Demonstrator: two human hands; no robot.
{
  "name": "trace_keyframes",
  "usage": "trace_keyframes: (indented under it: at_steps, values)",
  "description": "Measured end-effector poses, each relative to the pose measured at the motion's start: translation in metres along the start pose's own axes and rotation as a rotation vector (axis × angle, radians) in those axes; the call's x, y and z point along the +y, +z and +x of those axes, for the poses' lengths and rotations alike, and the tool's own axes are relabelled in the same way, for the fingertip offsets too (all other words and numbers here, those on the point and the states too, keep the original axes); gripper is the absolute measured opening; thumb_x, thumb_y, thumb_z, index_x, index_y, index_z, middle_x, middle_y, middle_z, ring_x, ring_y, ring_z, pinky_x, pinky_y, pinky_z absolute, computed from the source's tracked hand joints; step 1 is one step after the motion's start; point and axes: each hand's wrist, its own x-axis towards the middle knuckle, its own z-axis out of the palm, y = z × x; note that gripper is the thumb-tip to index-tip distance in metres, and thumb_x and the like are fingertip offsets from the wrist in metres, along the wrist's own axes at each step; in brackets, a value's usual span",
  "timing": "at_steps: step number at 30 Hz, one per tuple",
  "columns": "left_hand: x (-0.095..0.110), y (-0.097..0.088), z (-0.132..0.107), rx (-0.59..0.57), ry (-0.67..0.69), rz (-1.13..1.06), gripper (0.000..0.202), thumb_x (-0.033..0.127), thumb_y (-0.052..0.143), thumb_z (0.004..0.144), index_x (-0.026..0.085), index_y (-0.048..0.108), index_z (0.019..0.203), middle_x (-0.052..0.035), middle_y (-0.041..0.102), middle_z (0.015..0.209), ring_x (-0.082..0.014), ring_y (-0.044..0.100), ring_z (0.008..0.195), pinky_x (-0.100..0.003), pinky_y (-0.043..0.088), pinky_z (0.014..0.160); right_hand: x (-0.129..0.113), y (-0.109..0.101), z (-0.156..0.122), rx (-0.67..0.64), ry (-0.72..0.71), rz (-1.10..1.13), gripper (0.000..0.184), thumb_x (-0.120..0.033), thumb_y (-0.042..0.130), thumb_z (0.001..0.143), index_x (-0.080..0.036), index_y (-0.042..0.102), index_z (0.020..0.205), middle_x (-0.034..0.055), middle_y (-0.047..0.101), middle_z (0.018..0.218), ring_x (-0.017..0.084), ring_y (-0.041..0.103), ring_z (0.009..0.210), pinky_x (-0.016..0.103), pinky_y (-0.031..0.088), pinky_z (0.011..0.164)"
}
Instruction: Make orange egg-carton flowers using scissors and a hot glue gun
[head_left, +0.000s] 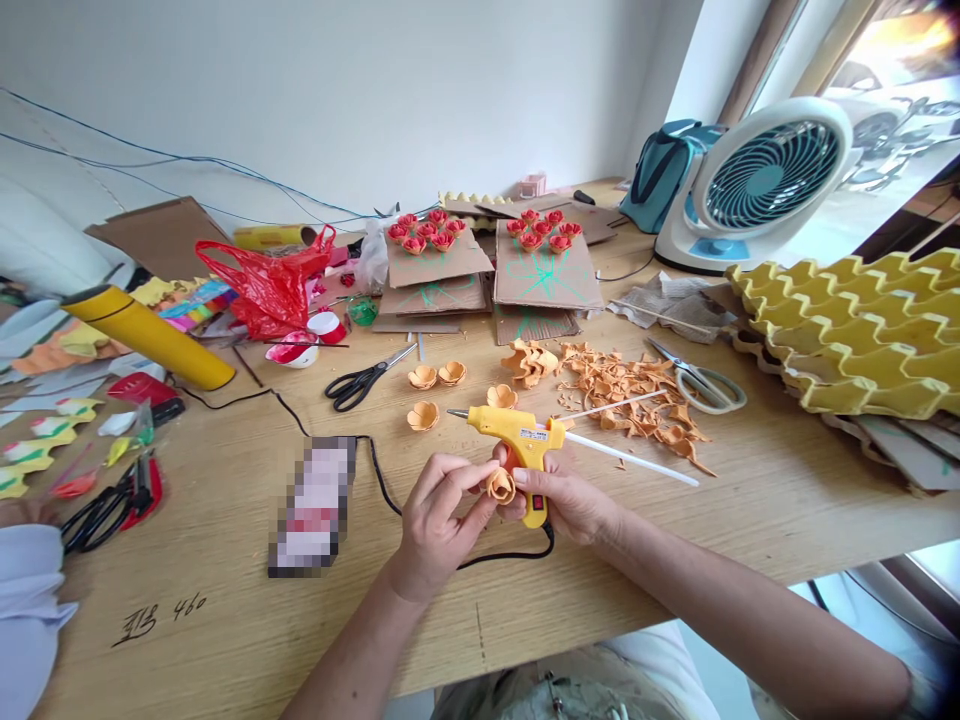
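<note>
My left hand (442, 510) is closed in a pinch on a small orange egg-carton flower (500, 486) with nested petals. My right hand (577, 500) wraps the handle of a yellow hot glue gun (517, 432), and its thumb touches the flower's right side. The gun's nozzle points left, and a white glue stick (637, 460) sticks out of its back. Just beyond the gun lie loose orange petal cups, among them one cup (423, 416) left of the nozzle and another cup (502, 397) behind it. Some fingers of my right hand are hidden behind the flower and gun.
Orange scraps (622, 385) lie between black scissors (367, 378) and white-handled scissors (701, 380). Red flowers (426, 232) stand on cardboard (547, 275) at the back. Yellow egg trays (855, 335) and a fan (765, 190) are right. Another person's sleeve (30, 600) shows left.
</note>
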Motion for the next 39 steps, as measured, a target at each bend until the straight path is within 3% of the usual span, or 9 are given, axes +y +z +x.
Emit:
trace_keyframes:
  at_steps: [19, 26, 35, 39]
  values:
    - [-0.0017, -0.0031, -0.0024, -0.014, 0.025, 0.018, 0.03, 0.014, 0.062, 0.096, 0.022, 0.065, 0.125, -0.0033, 0.057, 0.094, -0.0125, 0.061, 0.081, -0.021, 0.055, 0.068, -0.0022, -0.0004, 0.0002, 0.009, -0.017, -0.055, 0.04, -0.036, 0.09, 0.072, -0.018, 0.063, 0.095, -0.0009, 0.066, 0.077, 0.008, 0.055, 0.059, 0.019, 0.042, 0.054]
    - [-0.0074, -0.005, -0.0048, -0.098, 0.004, -0.083, 0.045, 0.011, 0.06, 0.096, 0.025, 0.06, 0.139, -0.005, 0.055, 0.1, -0.0143, 0.06, 0.089, -0.025, 0.056, 0.077, -0.0037, 0.002, -0.0007, 0.016, -0.02, -0.065, 0.043, -0.035, 0.092, 0.067, -0.018, 0.063, 0.094, -0.0022, 0.065, 0.073, 0.008, 0.053, 0.057, 0.02, 0.039, 0.054]
    - [-0.0093, -0.0048, -0.0002, -0.199, -0.084, -0.217, 0.033, 0.025, 0.054, 0.101, 0.024, 0.065, 0.133, -0.0058, 0.055, 0.098, -0.0165, 0.059, 0.09, -0.029, 0.056, 0.079, -0.0018, 0.0013, -0.001, 0.032, -0.005, -0.019, 0.039, -0.039, 0.089, 0.072, -0.018, 0.064, 0.093, -0.0026, 0.063, 0.072, 0.007, 0.05, 0.055, 0.02, 0.04, 0.054]
    - [-0.0084, -0.0009, -0.0005, -0.148, -0.119, -0.213, 0.032, 0.022, 0.059, 0.099, 0.023, 0.064, 0.13, -0.0066, 0.061, 0.102, -0.0168, 0.061, 0.091, -0.03, 0.055, 0.081, -0.0037, 0.0037, 0.0004, 0.04, -0.043, 0.01, 0.038, -0.034, 0.09, 0.07, -0.019, 0.063, 0.092, -0.0007, 0.063, 0.079, 0.009, 0.052, 0.064, 0.019, 0.039, 0.053]
